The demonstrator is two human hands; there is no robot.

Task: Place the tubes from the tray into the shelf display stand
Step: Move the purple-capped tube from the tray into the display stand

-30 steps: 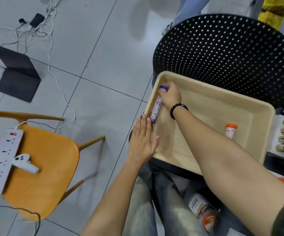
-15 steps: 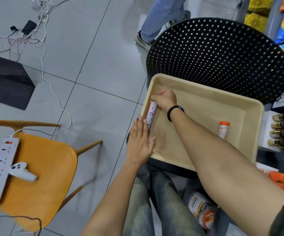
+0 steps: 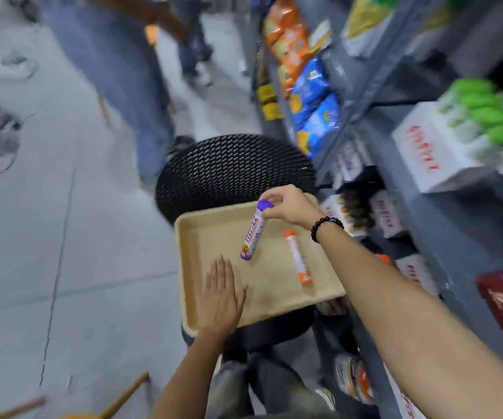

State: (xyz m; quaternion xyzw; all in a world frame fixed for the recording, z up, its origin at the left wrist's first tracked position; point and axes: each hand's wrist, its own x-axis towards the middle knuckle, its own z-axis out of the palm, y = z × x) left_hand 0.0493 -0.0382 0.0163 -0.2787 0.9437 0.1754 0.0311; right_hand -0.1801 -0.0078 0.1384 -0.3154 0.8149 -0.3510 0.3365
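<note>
A beige tray [image 3: 277,294] rests on a black perforated chair [image 3: 232,167]. My right hand [image 3: 289,205] grips the purple-capped tube [image 3: 254,232] by its cap, and the tube hangs lifted above the tray's far part. My left hand [image 3: 221,294] lies flat, fingers spread, on the tray's near left corner. An orange-capped tube [image 3: 298,258] lies inside the tray on the right. The grey shelf [image 3: 401,176] stands to the right, with white and red display boxes [image 3: 434,155] of green-capped tubes.
Snack bags [image 3: 310,95] hang on the shelf's far end. A person in jeans [image 3: 129,95] stands on the floor beyond the chair. Another orange tube box [image 3: 353,379] sits low by the shelf's foot. The picture is blurred by motion.
My right hand has lifted the purple-capped tube off the tray's left side and carried it up and rightward. The view swung up toward the shelf. My left hand stays on the tray.
</note>
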